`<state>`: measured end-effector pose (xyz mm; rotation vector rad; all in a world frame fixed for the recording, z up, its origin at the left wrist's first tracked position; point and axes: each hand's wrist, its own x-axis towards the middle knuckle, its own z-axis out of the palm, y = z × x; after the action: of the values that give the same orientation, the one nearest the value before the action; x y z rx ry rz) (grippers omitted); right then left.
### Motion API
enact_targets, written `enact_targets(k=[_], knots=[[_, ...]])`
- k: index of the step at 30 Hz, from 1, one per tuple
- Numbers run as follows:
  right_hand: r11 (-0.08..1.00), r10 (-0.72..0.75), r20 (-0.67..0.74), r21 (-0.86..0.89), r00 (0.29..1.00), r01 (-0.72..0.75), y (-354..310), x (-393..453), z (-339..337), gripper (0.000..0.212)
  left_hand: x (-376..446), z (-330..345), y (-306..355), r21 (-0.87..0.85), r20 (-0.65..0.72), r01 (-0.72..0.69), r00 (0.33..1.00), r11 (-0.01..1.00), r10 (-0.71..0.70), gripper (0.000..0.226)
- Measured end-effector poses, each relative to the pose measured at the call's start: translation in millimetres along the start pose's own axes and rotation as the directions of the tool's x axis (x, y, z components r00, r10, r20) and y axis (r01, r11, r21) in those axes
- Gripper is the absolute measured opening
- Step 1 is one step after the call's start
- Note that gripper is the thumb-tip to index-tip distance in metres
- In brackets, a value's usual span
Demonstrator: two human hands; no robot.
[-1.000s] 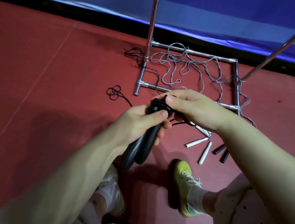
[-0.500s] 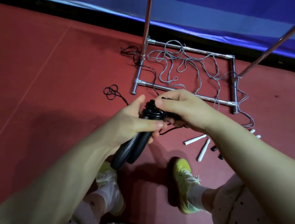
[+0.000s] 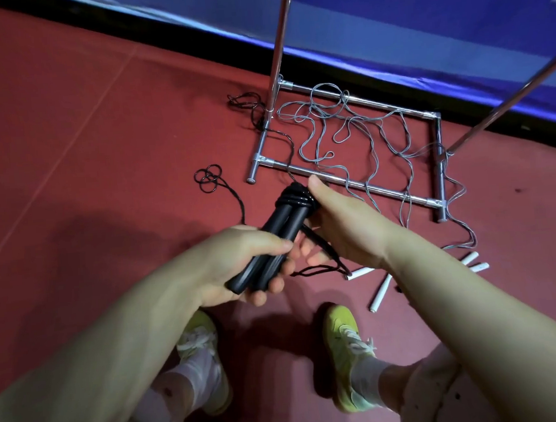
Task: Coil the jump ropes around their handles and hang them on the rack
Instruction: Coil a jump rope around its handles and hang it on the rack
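Winding the black rope onto its paired handles, first few turns on, most of the rope loose on the floor.

Left hand (image 3: 241,267) is wrapped around the lower ends of the two black cylindrical plastic handles (image 3: 281,230), clamping them side by side so they act as one spool; upper ends angled up and away to leave winding room. Right hand (image 3: 341,226) pinches the thin black cord (image 3: 319,244) beside the handle tops, thumb up against the stacked turns, apparently to keep tension so they don't slip. Slack runs down to the red rubber floor (image 3: 81,143) and off toward the chrome tube rack base (image 3: 351,181). Grey braided ropes (image 3: 357,131) lie tangled inside that base with their white stick handles (image 3: 381,294) just beside it, not yet coiled. Nothing visibly hung; the rack's upper part is out of frame.
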<state>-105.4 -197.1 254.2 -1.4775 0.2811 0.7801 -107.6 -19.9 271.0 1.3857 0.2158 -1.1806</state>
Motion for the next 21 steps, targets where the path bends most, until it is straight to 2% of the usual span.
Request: enact_targets(k=[3,6,8,10,12,14,16,18,19,21], knots=[[0.995,0.023,-0.043,-0.094,0.999,-0.027,0.8,-0.4,1.2,0.072,1.2,-0.5,-0.3,0.039,-0.037,0.028,0.999,0.999,-0.027,0.015],[0.994,0.03,-0.062,-0.107,0.998,-0.036,-1.3,-3.4,4.5,0.063,1.6,-0.5,-2.0,0.087,-0.066,0.018,0.998,0.996,-0.012,0.016],[0.99,0.046,-0.091,-0.13,0.995,-0.058,-2.6,-5.7,10.9,0.063,4.3,-1.6,-3.2,0.151,-0.126,0.001,0.992,0.989,0.018,0.015],[0.967,0.059,-0.177,-0.233,0.982,-0.1,-1.8,-6.7,16.2,0.067,8.7,-3.0,-4.3,0.259,-0.201,-0.007,0.978,0.966,0.061,0.015],[0.926,0.025,-0.252,-0.359,0.967,-0.118,-0.4,-5.8,17.8,0.068,12.1,-4.5,-4.5,0.352,-0.247,-0.003,0.964,0.936,0.096,0.019],[0.914,-0.011,-0.274,-0.392,0.962,-0.101,0.2,-4.3,15.8,0.067,15.3,-8.2,-4.4,0.432,-0.279,-0.003,0.951,0.902,0.136,0.028],[0.949,0.017,-0.257,-0.3,0.966,-0.096,0.3,-3.0,15.5,0.063,17.3,-10.2,-4.7,0.586,-0.317,0.014,0.924,0.81,0.213,0.038],[0.984,0.08,-0.214,-0.139,0.974,-0.112,1.4,-2.1,17.4,0.06,17.8,-8.0,-5.7,0.773,-0.353,0.074,0.876,0.63,0.33,0.041],[0.989,0.095,-0.203,-0.094,0.974,-0.116,2.0,-2.3,18.3,0.06,16.6,-5.0,-5.6,0.835,-0.355,0.104,0.853,0.541,0.382,0.042],[0.99,0.093,-0.232,-0.083,0.968,-0.114,4.0,-1.1,20.4,0.061,14.9,-0.8,-7.6,0.896,-0.321,0.114,0.834,0.429,0.449,0.043]])
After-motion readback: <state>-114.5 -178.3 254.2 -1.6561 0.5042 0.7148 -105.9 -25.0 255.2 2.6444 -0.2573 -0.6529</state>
